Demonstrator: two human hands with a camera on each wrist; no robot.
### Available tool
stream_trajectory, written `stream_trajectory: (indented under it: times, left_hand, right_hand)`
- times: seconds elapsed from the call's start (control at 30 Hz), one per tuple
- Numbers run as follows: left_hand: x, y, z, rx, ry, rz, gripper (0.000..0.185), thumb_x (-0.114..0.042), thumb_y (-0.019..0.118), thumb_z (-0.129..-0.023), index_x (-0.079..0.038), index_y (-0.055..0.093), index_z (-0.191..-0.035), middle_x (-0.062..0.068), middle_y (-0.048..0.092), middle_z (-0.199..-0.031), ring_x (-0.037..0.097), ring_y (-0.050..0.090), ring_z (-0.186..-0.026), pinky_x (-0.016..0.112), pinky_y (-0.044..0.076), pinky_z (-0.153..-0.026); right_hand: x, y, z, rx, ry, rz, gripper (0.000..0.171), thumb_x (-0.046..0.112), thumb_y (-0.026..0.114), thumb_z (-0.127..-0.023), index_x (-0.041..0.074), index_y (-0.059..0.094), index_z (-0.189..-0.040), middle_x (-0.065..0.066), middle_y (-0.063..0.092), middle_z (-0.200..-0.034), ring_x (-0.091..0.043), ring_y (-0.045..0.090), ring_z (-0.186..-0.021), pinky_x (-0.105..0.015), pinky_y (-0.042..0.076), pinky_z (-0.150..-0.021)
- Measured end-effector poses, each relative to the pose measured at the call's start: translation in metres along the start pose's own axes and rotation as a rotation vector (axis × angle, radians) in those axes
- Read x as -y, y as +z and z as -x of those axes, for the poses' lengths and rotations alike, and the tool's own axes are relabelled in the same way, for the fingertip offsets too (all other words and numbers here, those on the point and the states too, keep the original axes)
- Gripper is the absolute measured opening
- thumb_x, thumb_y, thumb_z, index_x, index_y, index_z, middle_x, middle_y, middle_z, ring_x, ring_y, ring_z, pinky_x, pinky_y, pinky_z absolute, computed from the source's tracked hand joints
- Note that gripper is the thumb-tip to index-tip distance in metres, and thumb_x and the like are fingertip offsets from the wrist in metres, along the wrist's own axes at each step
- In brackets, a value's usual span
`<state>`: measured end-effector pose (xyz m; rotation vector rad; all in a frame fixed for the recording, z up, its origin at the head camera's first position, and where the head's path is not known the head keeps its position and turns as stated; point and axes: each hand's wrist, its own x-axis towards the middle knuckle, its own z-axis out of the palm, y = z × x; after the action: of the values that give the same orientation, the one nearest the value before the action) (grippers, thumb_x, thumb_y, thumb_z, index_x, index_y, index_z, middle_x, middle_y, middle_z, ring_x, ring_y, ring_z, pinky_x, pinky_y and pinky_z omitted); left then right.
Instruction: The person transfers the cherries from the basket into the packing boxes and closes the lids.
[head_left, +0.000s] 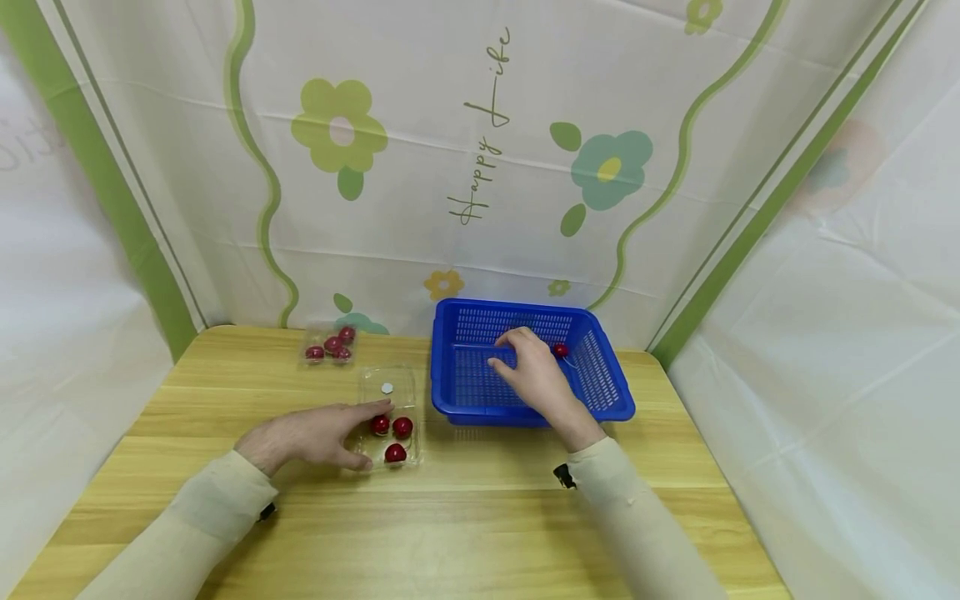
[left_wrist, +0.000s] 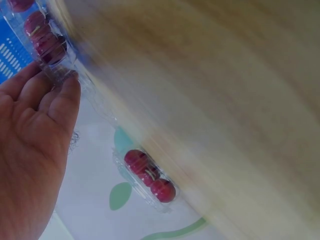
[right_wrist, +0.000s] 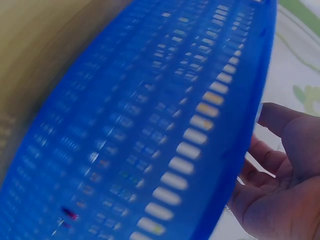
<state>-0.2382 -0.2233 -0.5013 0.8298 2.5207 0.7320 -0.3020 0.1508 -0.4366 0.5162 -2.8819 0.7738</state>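
Note:
My left hand (head_left: 307, 435) lies flat on the wooden table (head_left: 480, 533), its straight fingers (left_wrist: 65, 95) touching the left edge of an open clear plastic box (head_left: 408, 383). That box holds three red cherries (head_left: 402, 427). My right hand (head_left: 528, 371) hovers inside the blue slotted basket (head_left: 525, 414) with relaxed, spread fingers (right_wrist: 280, 120) and holds nothing. One red cherry (head_left: 559, 350) lies in the basket just right of that hand. The right wrist view shows the basket's wall (right_wrist: 150, 125) blurred, with the open palm beside it.
A second clear box (head_left: 330, 344) with several cherries (left_wrist: 147, 175) sits at the table's back left. A flowered cloth backdrop (head_left: 480, 167) closes in the table on the back and both sides. Bare wood stretches along the front of the table.

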Motion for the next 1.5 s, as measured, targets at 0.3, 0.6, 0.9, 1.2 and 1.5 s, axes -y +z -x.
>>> stream_trajectory:
  times: [0.3, 0.6, 0.9, 1.2, 1.5]
  left_hand:
    - [0.0, 0.001, 0.0, -0.004, 0.003, -0.007, 0.101, -0.035, 0.095, -0.1, -0.001, 0.042, -0.18, 0.029, 0.051, -0.182, 0.055, 0.054, -0.165, 0.074, 0.043, -0.138]
    - [-0.002, -0.001, 0.0, 0.002, -0.01, -0.005, 0.101, -0.035, 0.095, -0.1, -0.001, 0.042, -0.18, 0.028, 0.051, -0.182, 0.055, 0.054, -0.165, 0.074, 0.044, -0.138]
    - [-0.002, -0.001, 0.0, 0.005, -0.012, -0.016, 0.1, -0.036, 0.095, -0.101, -0.002, 0.042, -0.18, 0.027, 0.051, -0.182, 0.054, 0.054, -0.165, 0.073, 0.044, -0.138]
    - [-0.002, -0.001, 0.001, 0.007, -0.014, -0.018, 0.101, -0.037, 0.094, -0.101, -0.002, 0.042, -0.18, 0.027, 0.05, -0.183, 0.054, 0.054, -0.165, 0.073, 0.044, -0.138]
    - [-0.002, -0.001, 0.0, 0.007, -0.01, -0.011, 0.102, -0.036, 0.094, -0.101, -0.001, 0.041, -0.18, 0.029, 0.05, -0.182, 0.055, 0.054, -0.165, 0.074, 0.044, -0.138]
  right_hand:
    - [-0.032, -0.006, -0.01, 0.028, 0.067, 0.034, 0.044, 0.024, 0.081, -0.114, 0.001, 0.074, -0.15, -0.021, 0.069, -0.161, -0.042, 0.068, -0.151, -0.062, 0.06, -0.127]
    - [-0.065, -0.012, -0.021, 0.047, 0.1, 0.061, 0.053, 0.022, 0.079, -0.115, 0.0, 0.066, -0.161, -0.025, 0.063, -0.17, -0.047, 0.058, -0.162, -0.065, 0.052, -0.135]
    - [-0.102, -0.011, -0.03, 0.067, 0.113, 0.059, 0.06, 0.025, 0.08, -0.114, 0.001, 0.061, -0.166, -0.029, 0.057, -0.176, -0.051, 0.052, -0.167, -0.068, 0.046, -0.139]
    - [-0.115, -0.016, -0.031, 0.12, 0.153, 0.043, 0.065, 0.022, 0.078, -0.115, -0.003, 0.054, -0.171, -0.033, 0.05, -0.18, -0.054, 0.047, -0.17, -0.068, 0.041, -0.143]
    - [-0.161, -0.007, -0.046, 0.196, 0.175, 0.061, 0.077, 0.034, 0.083, -0.111, -0.002, 0.054, -0.171, -0.033, 0.053, -0.177, -0.057, 0.051, -0.165, -0.072, 0.048, -0.136]
